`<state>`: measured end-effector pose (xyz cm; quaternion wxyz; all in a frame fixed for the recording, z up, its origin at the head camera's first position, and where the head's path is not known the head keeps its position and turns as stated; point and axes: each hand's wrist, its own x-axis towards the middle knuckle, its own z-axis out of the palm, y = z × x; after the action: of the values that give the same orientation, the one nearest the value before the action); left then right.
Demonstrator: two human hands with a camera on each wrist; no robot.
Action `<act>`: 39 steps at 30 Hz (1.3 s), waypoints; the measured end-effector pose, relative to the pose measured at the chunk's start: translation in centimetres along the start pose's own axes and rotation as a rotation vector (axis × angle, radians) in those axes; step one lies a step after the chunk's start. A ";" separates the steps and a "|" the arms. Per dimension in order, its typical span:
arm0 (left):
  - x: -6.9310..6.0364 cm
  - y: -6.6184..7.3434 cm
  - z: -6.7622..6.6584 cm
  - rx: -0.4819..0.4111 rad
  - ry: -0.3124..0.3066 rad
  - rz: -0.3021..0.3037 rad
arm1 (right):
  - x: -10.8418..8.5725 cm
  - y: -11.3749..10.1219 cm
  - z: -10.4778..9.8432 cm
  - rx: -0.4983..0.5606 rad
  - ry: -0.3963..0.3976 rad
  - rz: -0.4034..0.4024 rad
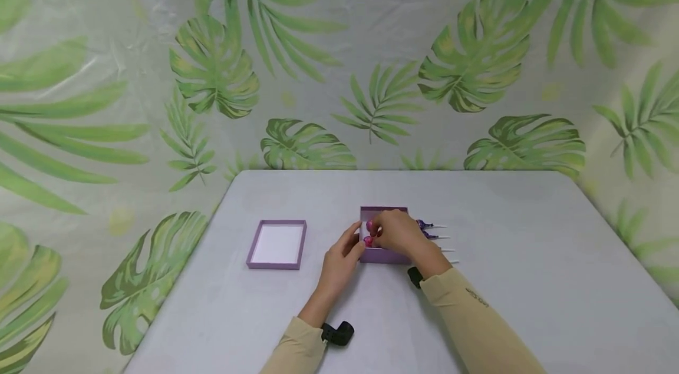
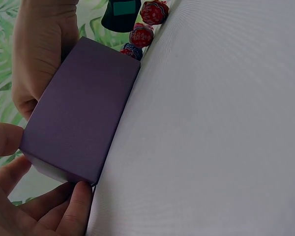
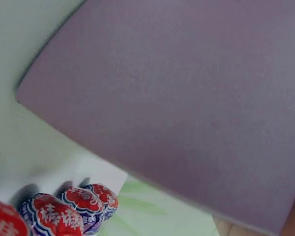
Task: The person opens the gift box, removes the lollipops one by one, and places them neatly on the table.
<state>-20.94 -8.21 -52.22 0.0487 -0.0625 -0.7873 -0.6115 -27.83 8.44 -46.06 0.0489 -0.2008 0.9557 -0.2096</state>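
Observation:
A purple open box stands on the table, with two wrapped pink-red lollipop heads inside at its left. My left hand grips the box's left end; in the left wrist view its fingers lie round the end of the purple box. My right hand reaches over the front wall into the box, fingers curled down and pinching the nearer lollipop. Its fingertips are partly hidden. The right wrist view is mostly the box wall.
Several lollipops lie right of the box, white sticks pointing right; their red and blue heads show in the right wrist view. A shallow purple-rimmed lid with a white inside lies to the left on the white table.

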 end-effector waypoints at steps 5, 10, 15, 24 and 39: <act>0.0 0.2 -0.1 -0.006 0.000 0.018 | 0.3 -0.1 0.0 -0.024 -0.010 0.002; 0.0 0.2 -0.1 0.006 -0.006 0.002 | 0.4 -0.1 0.2 -0.044 -0.039 0.026; 0.3 0.1 -0.1 0.009 -0.001 0.012 | 0.5 -0.3 0.1 -0.058 -0.027 0.013; 0.1 0.1 -0.1 0.005 0.002 0.010 | 0.1 -0.2 0.1 -0.040 0.033 -0.013; -0.1 0.0 -0.1 0.018 -0.007 0.029 | -0.7 0.2 -0.5 0.143 0.144 -0.058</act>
<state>-20.88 -8.33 -52.21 0.0554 -0.0754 -0.7921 -0.6032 -27.40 9.08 -45.74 -0.0120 -0.2085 0.9332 -0.2926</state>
